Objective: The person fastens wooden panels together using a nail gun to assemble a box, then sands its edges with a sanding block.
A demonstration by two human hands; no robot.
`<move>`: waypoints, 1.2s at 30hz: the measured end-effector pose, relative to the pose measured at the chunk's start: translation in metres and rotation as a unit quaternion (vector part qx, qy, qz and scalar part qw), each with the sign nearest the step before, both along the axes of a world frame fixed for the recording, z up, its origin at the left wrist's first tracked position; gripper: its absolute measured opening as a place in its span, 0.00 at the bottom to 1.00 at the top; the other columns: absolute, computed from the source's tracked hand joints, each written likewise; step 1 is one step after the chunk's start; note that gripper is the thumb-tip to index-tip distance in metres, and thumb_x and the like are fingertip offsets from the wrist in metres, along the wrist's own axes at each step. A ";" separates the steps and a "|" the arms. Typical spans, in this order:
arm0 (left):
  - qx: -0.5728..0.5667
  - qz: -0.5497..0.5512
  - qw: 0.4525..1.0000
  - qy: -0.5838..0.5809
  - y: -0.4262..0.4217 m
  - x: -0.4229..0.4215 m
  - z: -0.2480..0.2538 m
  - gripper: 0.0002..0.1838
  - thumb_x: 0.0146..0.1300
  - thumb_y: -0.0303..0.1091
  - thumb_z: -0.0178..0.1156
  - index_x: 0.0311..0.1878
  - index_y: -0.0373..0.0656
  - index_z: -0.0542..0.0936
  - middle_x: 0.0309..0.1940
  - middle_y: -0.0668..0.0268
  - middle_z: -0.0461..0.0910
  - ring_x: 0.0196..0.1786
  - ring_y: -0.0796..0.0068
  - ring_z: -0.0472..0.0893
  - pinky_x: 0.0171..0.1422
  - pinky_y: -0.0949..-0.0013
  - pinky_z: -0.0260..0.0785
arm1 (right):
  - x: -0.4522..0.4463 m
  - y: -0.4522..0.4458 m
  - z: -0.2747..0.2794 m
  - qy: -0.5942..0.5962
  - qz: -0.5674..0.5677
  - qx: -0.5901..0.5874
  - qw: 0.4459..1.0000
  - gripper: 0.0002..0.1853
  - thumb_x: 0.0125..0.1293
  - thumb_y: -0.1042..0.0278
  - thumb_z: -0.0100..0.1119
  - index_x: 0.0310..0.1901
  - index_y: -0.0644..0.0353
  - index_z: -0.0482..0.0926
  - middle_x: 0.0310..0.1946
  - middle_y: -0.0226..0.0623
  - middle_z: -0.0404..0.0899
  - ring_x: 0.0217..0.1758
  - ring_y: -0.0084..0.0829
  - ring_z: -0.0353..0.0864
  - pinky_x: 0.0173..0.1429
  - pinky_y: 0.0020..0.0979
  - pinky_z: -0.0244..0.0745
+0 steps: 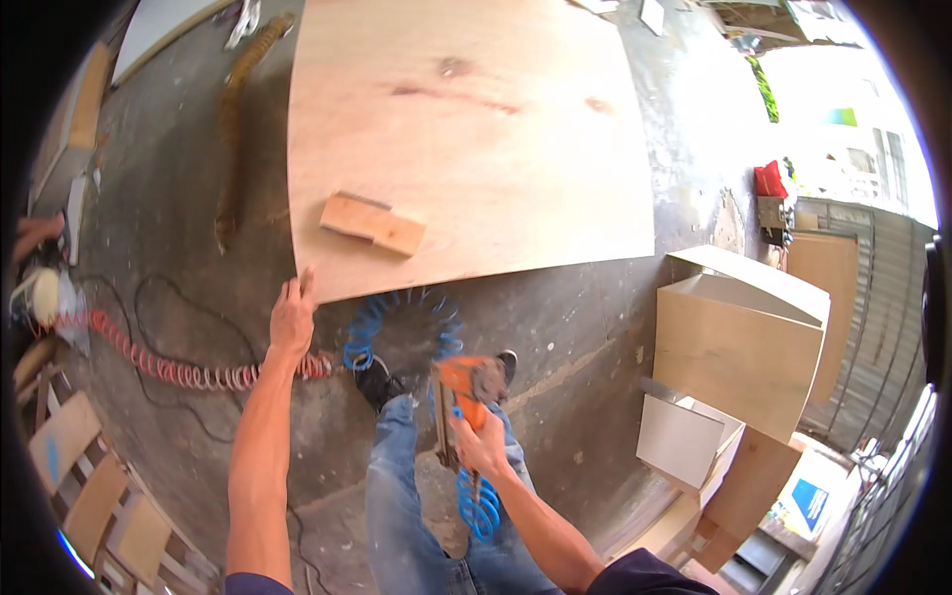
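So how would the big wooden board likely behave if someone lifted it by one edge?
The big wooden board would probably flex slightly rather than flop: it looks flat, with a thin edge. Its breadth likely makes it awkward one-handed. The smaller wood on top might slide if it tilted.

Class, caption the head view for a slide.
Left hand at the corner of a pale, flat plywood sheet, right hand gripping an orange nail gun.

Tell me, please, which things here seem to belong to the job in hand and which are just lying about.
Likely in the job:
nail gun, held in the right hand
panel, left hand at its near corner
blue hose
perhaps the red hose

Seemingly just lying about:
brown tube
red bag
white box
boards at lower left
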State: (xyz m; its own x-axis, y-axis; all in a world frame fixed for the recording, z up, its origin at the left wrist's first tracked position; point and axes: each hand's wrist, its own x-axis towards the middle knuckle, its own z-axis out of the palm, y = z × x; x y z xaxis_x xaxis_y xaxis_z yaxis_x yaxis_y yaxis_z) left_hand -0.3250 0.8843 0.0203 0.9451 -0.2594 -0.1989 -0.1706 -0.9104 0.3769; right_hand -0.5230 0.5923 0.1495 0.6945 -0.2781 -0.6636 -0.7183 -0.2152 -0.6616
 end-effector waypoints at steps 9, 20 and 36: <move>-0.005 0.103 0.994 0.030 -0.044 -0.081 0.030 0.27 0.71 0.39 0.59 0.67 0.30 0.74 0.47 0.46 0.76 0.51 0.42 0.78 0.58 0.46 0.71 | -0.066 -0.123 0.099 0.072 -0.368 0.141 0.916 0.08 0.70 0.71 0.61 0.47 0.60 0.75 0.22 0.31 0.71 0.17 0.29 0.74 0.22 0.36 0.74; -0.241 0.307 0.789 0.473 -0.293 -0.348 0.112 0.36 0.70 0.69 0.56 0.55 0.44 0.88 0.52 0.54 0.89 0.58 0.56 0.86 0.63 0.61 0.74 | -0.080 -0.253 0.187 0.074 -0.495 0.388 0.774 0.06 0.66 0.66 0.57 0.40 0.57 0.75 0.20 0.25 0.65 0.19 0.27 0.69 0.30 0.44 0.77; -0.281 0.395 0.853 0.192 -0.070 -0.337 0.237 0.28 0.71 0.48 0.66 0.62 0.32 0.82 0.44 0.52 0.89 0.48 0.66 0.89 0.54 0.66 0.78 | -0.008 -0.244 0.219 -0.203 -0.399 0.046 0.893 0.04 0.62 0.73 0.58 0.34 0.61 0.73 0.22 0.33 0.73 0.21 0.28 0.76 0.25 0.35 0.74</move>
State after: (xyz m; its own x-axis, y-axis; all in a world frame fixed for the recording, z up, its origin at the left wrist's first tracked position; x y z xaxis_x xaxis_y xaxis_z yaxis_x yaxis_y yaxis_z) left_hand -0.6619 0.8139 0.2569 0.7625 0.2711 -0.5875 0.6468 -0.3418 0.6818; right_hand -0.5307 0.3488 0.3687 0.4872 -0.7502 -0.4469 -0.3149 0.3264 -0.8912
